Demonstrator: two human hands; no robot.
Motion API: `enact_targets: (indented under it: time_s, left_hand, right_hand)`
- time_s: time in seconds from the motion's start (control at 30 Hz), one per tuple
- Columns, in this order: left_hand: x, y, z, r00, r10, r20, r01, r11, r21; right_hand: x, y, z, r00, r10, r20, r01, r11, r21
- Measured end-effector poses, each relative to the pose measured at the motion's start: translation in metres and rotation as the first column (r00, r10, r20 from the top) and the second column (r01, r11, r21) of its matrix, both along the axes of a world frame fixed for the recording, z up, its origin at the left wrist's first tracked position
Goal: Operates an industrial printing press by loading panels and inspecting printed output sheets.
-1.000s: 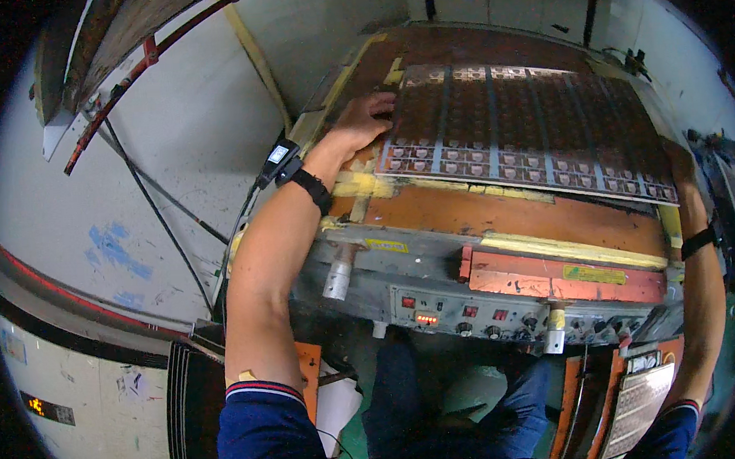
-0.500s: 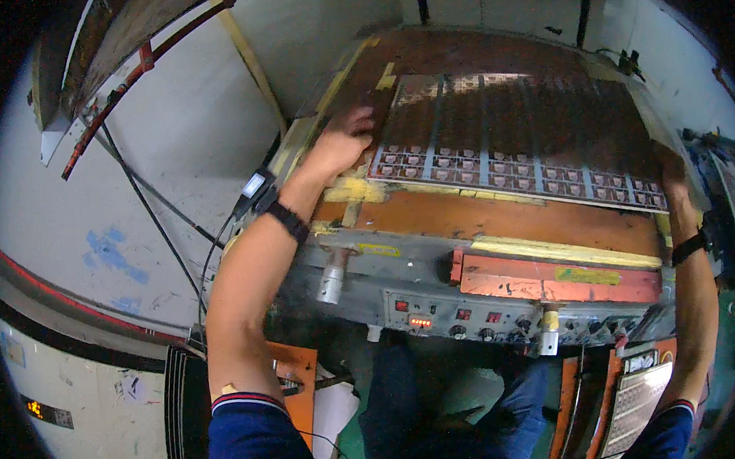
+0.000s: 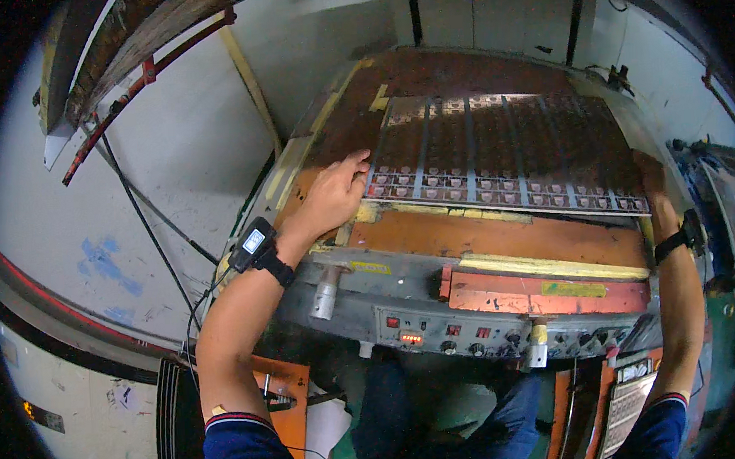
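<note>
A large flat panel (image 3: 482,193) printed with rows of small repeated patterns and pale stripes lies on a brown machine bed (image 3: 459,241). My left hand (image 3: 338,191) rests at the panel's left edge, fingers loosely stretched along it and not wrapped around anything. At the opposite edge is my right hand (image 3: 651,177), dim in shadow, its fingers too dark to read. Most of the panel's far part is also shaded. Each wrist wears a dark strap, and a small device with a lit screen (image 3: 253,240) sits on the left one.
Yellow tape (image 3: 552,267) lines the bed. Below its front edge are a red-orange bar (image 3: 545,293), metal knobs (image 3: 324,294) and a control panel (image 3: 427,334). A frame with a red rod (image 3: 105,131) hangs at upper left. Racked boards (image 3: 630,411) stand at lower right.
The view has shifted slightly. My left hand, blurred before, has come nearer to the panel's left edge and is steadier. My right hand remains at the right edge.
</note>
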State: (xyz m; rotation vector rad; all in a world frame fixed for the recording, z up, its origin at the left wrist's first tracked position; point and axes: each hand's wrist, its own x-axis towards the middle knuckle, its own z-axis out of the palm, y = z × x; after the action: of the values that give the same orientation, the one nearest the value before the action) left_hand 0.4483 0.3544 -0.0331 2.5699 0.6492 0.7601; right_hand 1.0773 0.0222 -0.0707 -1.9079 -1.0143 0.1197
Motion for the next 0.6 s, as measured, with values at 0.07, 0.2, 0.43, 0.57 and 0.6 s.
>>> enact_targets:
  time_s: [0.07,0.2,0.43,0.57,0.6]
  left_hand:
    - [0.0,-0.001,0.0,0.999,-0.012,-0.039,0.015,0.998,0.066]
    - [0.001,0.0,0.002,1.0,-0.022,-0.021,0.024,0.994,0.106]
    - [0.002,-0.001,0.006,0.998,-0.015,-0.068,0.022,0.995,0.101]
    - [0.004,-0.001,0.005,0.998,-0.021,-0.066,0.026,0.997,0.077]
    - [0.003,-0.002,0.005,0.997,-0.016,-0.072,0.022,0.997,0.076]
  right_hand:
    - [-0.001,0.001,0.0,1.0,0.001,0.0,-0.001,1.0,0.003]
    - [-0.002,0.003,0.0,1.0,0.004,0.0,-0.004,1.0,0.002]
    - [-0.001,0.002,-0.004,1.0,0.005,0.002,-0.005,1.0,-0.006]
    - [0.001,-0.007,-0.006,1.0,-0.001,0.004,0.001,1.0,-0.005]
    - [0.0,-0.009,-0.006,1.0,0.001,0.009,-0.001,1.0,-0.001]
